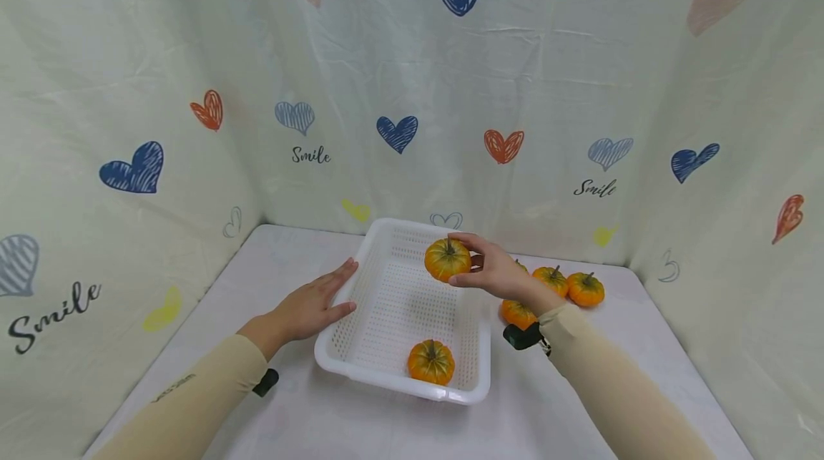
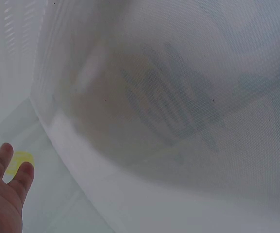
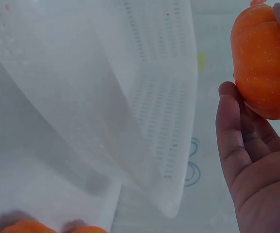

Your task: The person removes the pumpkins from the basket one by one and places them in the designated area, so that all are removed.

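A small orange pumpkin with a green stem is gripped between the fingers and thumb of my right hand, above the white plastic basket. The right wrist view shows the same pumpkin against the fingers and thumb of that hand. My left hand touches the basket's left rim with its fingers stretched out. Inside the basket, near its front right corner, lies another pumpkin. In the left wrist view, part of the left hand appears beside the basket's wall.
Several more pumpkins sit on the white table right of the basket, among them one at the far right and one partly behind my right wrist. A curtain with printed hearts encloses the table at the back and sides.
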`<state>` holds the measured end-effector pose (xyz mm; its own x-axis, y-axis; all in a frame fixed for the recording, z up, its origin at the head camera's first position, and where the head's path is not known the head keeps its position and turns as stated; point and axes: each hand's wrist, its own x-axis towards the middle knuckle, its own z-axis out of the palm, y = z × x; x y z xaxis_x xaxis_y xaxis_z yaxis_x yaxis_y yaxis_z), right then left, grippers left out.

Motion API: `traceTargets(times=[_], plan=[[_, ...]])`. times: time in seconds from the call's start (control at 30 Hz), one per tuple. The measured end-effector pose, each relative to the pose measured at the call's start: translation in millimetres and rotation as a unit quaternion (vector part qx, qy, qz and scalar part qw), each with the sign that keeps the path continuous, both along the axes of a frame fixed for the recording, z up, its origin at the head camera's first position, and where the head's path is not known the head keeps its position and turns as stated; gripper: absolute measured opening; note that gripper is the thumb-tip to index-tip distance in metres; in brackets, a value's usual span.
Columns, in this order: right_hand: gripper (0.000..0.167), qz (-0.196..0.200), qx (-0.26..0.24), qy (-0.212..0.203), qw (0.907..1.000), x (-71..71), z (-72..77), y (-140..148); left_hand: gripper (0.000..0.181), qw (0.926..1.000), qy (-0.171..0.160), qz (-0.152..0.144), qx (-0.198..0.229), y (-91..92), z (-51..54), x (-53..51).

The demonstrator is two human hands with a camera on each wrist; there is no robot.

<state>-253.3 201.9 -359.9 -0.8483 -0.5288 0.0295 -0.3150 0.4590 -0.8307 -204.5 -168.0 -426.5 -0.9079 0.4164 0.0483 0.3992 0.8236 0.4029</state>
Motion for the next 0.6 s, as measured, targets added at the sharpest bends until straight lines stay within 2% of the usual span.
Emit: traceTargets(times=[0.27, 0.47, 0.6], plan=[[0.084, -0.046, 0.013, -0.007, 0.9988, 3.5, 1.0, 26.0, 0.077, 1.0, 0.002, -0.004, 0.001, -1.2, -0.4, -0.4], [0.085, -0.068, 0.007, -0.009, 0.9976, 1.5, -4.4, 54.6, 0.077, 1.0, 0.002, -0.006, 0.002, -1.6, -0.8, -0.1], [0.085, -0.1, 0.023, -0.007, 0.9947, 5.5, -6.3, 73.1, 0.076, 1.0, 0.002, -0.006, 0.002, -0.9, 0.2, 0.6]])
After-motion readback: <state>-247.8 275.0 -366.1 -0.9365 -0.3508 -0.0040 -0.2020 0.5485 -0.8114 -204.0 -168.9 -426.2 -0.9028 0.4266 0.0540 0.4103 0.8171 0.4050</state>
